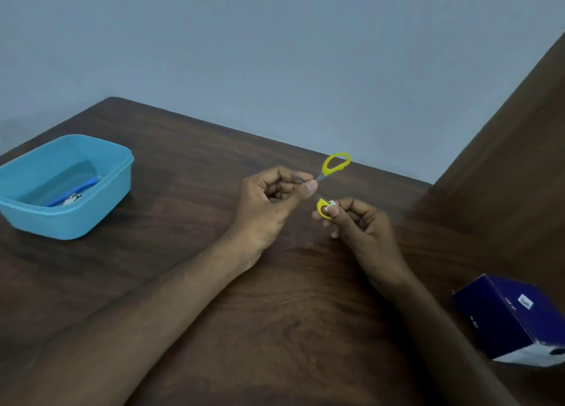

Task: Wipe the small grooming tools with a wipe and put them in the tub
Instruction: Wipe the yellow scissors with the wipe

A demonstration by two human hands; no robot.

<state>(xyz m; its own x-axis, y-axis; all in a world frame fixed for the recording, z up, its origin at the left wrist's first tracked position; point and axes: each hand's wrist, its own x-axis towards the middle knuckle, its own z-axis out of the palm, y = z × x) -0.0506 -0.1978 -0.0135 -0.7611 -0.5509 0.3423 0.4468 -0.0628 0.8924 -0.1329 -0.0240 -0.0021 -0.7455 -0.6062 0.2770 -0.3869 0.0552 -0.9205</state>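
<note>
Done: tub (101, 203) at the left of the surface (189, 283) already holds a blue-handled tool (80, 188) and a small metal one.
In hand: scissors (334, 168); left hand (272, 203) pinches the blades, right hand (357, 225) pinches the lower yellow loop with a bit of white wipe (332, 203).
Left: finish wiping, then tub.

Both bare forearms reach forward to mid-scene. The left hand (269, 203) pinches with curled fingers; the right hand (357, 225), near it, likewise pinches.
</note>
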